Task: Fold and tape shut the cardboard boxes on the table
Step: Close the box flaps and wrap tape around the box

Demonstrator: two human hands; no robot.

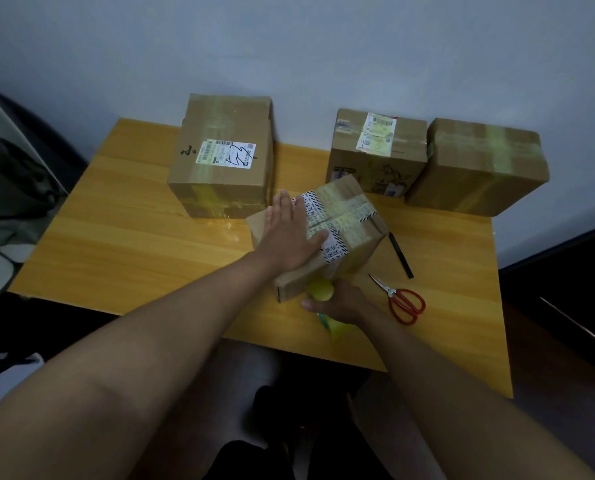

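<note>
A small cardboard box (351, 216) with striped and clear tape across its top sits mid-table, turned at an angle. My left hand (291, 233) lies flat on its top with straight fingers, pressing down. Against the box's near side, my right hand (341, 301) grips a yellowish tape roll (322, 292), with tape showing below the wrist. Three taped boxes stand at the back: a large one (223, 157) at left, a labelled one (375, 150) and a flatter one (479, 168) at right.
Red-handled scissors (401, 299) lie on the wooden table (133, 244) right of my right hand. A black pen-like stick (400, 254) lies beside the small box. A wall runs behind the table. A chair with clothing stands at the left.
</note>
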